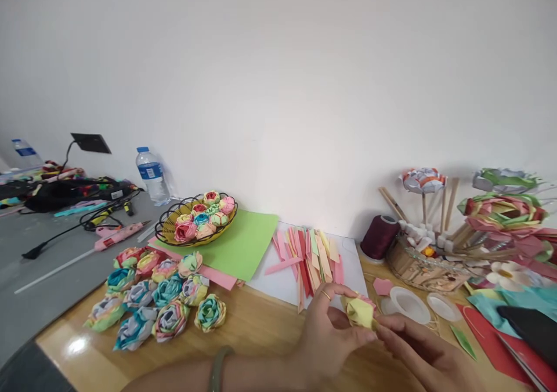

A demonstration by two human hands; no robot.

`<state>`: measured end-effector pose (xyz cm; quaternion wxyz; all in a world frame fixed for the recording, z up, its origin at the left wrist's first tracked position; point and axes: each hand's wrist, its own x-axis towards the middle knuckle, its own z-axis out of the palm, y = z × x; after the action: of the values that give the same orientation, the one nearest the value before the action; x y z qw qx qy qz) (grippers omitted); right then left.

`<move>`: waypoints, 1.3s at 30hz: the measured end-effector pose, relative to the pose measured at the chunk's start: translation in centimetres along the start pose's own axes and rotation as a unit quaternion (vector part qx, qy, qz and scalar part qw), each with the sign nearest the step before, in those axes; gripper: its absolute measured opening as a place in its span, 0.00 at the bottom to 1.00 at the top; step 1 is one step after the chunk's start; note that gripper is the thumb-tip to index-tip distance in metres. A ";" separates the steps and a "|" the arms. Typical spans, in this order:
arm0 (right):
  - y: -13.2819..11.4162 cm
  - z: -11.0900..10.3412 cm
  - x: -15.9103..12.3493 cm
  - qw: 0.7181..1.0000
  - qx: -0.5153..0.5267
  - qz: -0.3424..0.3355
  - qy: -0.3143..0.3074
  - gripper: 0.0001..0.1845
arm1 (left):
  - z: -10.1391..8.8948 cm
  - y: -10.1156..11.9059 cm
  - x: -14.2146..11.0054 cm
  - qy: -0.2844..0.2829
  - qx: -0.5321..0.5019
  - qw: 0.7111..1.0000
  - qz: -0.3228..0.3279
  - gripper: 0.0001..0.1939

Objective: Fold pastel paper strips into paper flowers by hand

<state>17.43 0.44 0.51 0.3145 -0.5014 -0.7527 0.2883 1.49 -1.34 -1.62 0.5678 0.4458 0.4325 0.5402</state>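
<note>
Both hands are close together above the front of the wooden table. Between the thumb and fingers of my left hand (324, 337) is a small yellow paper flower (360, 312) with a bit of pink at its edge. My right hand (418, 345) pinches the flower's lower right side with thumb and forefinger. Just behind the hands, folded paper strips (311, 256) in pink, red, peach, yellow and green lie on a white sheet (352, 264). Several finished paper roses (167, 290) in mixed colours sit in a group to the left.
A yellow basket (167, 221) of paper roses stands partly on a green sheet (256, 238). Behind is a water bottle (152, 177); a pink glue gun (117, 235) lies left. At right are a maroon thread spool (378, 236), a wooden container (429, 270) and a round plastic lid (411, 304).
</note>
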 end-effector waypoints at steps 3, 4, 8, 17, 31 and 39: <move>-0.1 -0.1 0.3 0.991 0.089 0.088 -0.047 0.16 | 0.0 0.2 0.0 -0.004 -0.013 1.000 -0.013 0.23; -0.2 -0.1 0.4 0.988 0.109 0.097 -0.053 0.16 | 0.0 0.3 0.0 -0.008 -0.016 1.000 -0.015 0.23; -0.6 0.0 0.3 0.984 0.134 0.102 -0.061 0.17 | 0.2 0.7 0.0 -0.020 -0.012 1.000 -0.008 0.21; -1.9 -0.2 -0.3 0.987 0.137 0.075 -0.040 0.14 | -0.1 0.5 0.1 -0.037 0.018 0.999 -0.016 0.21; -2.1 -0.9 -0.3 0.987 0.116 0.052 -0.095 0.14 | -0.2 0.5 0.0 -0.029 0.042 0.999 0.006 0.19; -1.8 -0.7 -0.2 0.981 0.158 0.085 -0.078 0.12 | -0.3 0.7 -0.1 -0.046 0.031 0.998 -0.006 0.20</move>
<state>17.00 -0.29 2.27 0.3040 -0.4832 -0.6749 0.4676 1.05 -1.37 -1.02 0.5766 0.4845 0.4252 0.5020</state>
